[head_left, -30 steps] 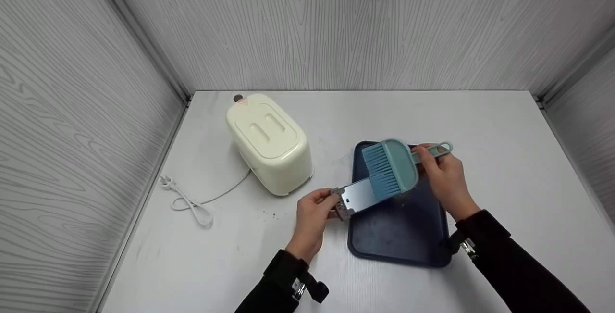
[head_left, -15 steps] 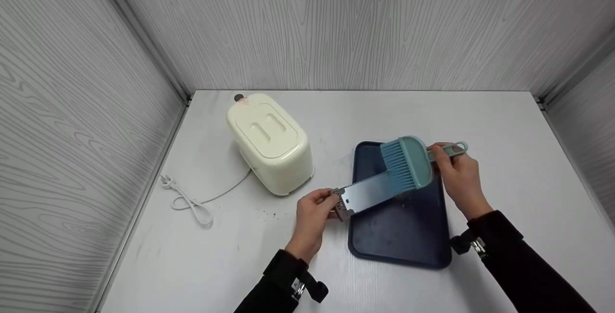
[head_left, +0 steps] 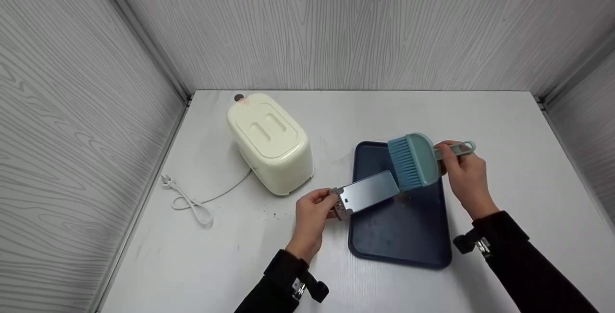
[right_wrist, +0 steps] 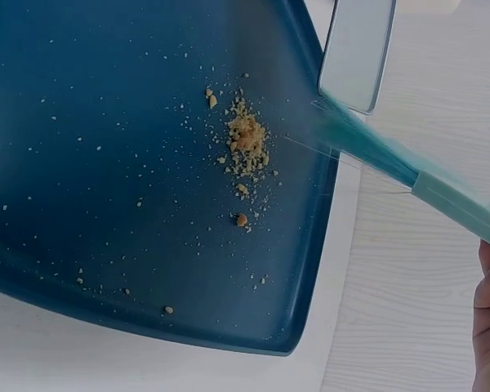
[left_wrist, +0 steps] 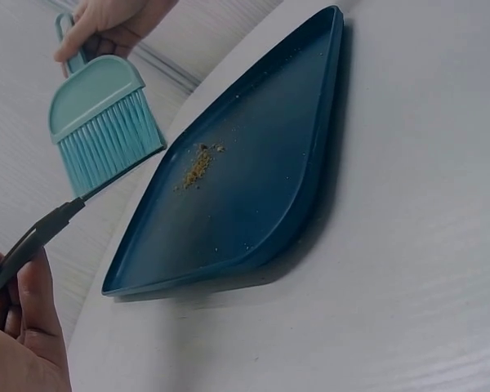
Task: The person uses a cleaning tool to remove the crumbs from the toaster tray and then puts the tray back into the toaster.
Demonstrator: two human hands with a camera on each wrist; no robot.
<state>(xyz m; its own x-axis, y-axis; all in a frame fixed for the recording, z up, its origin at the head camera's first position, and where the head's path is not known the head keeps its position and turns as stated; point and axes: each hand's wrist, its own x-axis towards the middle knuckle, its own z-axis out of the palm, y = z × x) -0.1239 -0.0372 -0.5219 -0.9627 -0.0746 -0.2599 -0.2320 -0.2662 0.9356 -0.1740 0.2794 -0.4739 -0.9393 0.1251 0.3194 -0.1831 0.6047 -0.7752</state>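
My left hand (head_left: 310, 219) pinches the grey end of a flat metal crumb tray (head_left: 370, 190), thumb on top. The crumb tray slants out over a dark blue serving tray (head_left: 399, 243). In my right hand (head_left: 465, 176) is the handle of a teal hand brush (head_left: 423, 159). Its blue bristles (head_left: 404, 164) are at the crumb tray's far end, overlapping its edge in the left wrist view. Beneath them, a small pile of brown crumbs (right_wrist: 247, 135) lies on the serving tray, with finer specks scattered around in the right wrist view.
A cream toaster (head_left: 269, 142) with a closed top stands at the back left. Its white cord (head_left: 194, 207) and plug lie coiled on the left of the white table (head_left: 216, 265). Dark specks dot the table before the toaster. Grey wood-grain panels enclose the back and sides.
The brush in my right hand has travelled to the right along the crumb tray to its far end, baring the metal surface. My left hand and the crumb tray have stayed put.
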